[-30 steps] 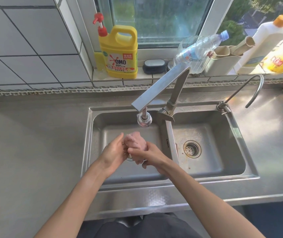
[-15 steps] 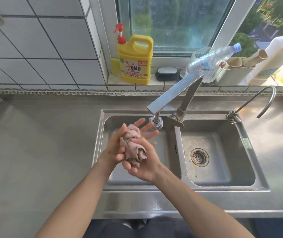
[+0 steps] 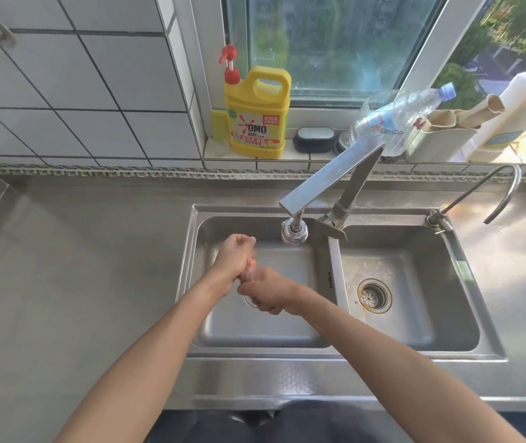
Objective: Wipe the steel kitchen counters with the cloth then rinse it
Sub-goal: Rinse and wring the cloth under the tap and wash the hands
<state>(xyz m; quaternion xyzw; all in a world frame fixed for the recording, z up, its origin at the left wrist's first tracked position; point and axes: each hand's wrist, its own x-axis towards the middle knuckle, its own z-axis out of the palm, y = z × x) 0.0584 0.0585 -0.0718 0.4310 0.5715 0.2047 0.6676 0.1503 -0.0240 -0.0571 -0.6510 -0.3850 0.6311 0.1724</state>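
Both my hands are over the left basin (image 3: 223,334) of the steel double sink. My left hand (image 3: 234,255) and my right hand (image 3: 268,294) are clenched end to end around the pink cloth (image 3: 250,272), which is squeezed into a tight roll. Only a small strip of the cloth shows between the two fists. The square steel faucet (image 3: 325,183) reaches over the left basin, with its nozzle (image 3: 293,233) just right of my left hand. The steel counter (image 3: 79,282) spreads out to the left of the sink.
The right basin (image 3: 415,314) holds a drain strainer (image 3: 374,296). A thin curved tap (image 3: 491,193) stands at the sink's back right. On the window ledge sit a yellow detergent jug (image 3: 258,113), a dark soap dish (image 3: 314,139), a tilted plastic bottle (image 3: 399,119) and a white bottle (image 3: 517,107).
Half a second ago my hands were open, rubbing the bunched cloth between the palms. Now both fists are closed tight on it, lower in the left basin.
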